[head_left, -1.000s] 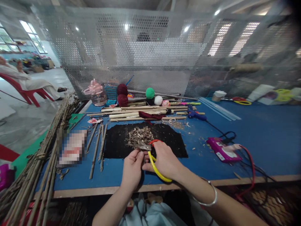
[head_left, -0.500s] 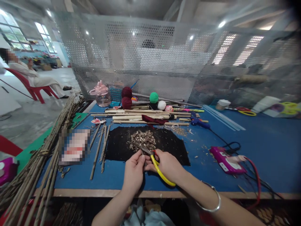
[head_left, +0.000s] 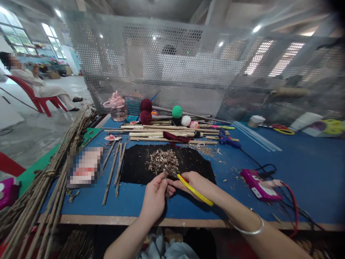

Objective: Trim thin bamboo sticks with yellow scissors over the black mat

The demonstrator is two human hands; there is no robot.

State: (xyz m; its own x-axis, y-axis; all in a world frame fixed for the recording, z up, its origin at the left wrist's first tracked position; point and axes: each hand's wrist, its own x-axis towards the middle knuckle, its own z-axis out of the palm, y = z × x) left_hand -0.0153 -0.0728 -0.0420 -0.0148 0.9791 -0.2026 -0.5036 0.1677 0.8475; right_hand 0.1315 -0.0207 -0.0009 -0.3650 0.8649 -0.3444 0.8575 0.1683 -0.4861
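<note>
Between thumb and fingers, my left hand [head_left: 155, 196] pinches a short dark twig piece [head_left: 167, 186] over the front edge of a black cloth [head_left: 199, 167]. The yellow-handled pliers [head_left: 196, 191] are in my right hand [head_left: 198, 184], their jaws pointing left over the cloth. The fingertips of my right hand are close to the twig piece. A heap of small brown and pale chips [head_left: 163, 160] lies on the cloth, just beyond both hands.
Long twigs [head_left: 55, 180] lie bundled at the left, near loose sticks [head_left: 110, 180]. Pale rods [head_left: 164, 135] and yarn balls [head_left: 177, 112] lie behind the cloth. A blue glue gun [head_left: 229, 140] and purple power strip [head_left: 260, 185] are at right. A person [head_left: 40, 84] sits at far left.
The pliers and my right hand have shifted right, away from my left hand, and the handles are turned flatter. The twig piece now shows upright in my left fingers.
</note>
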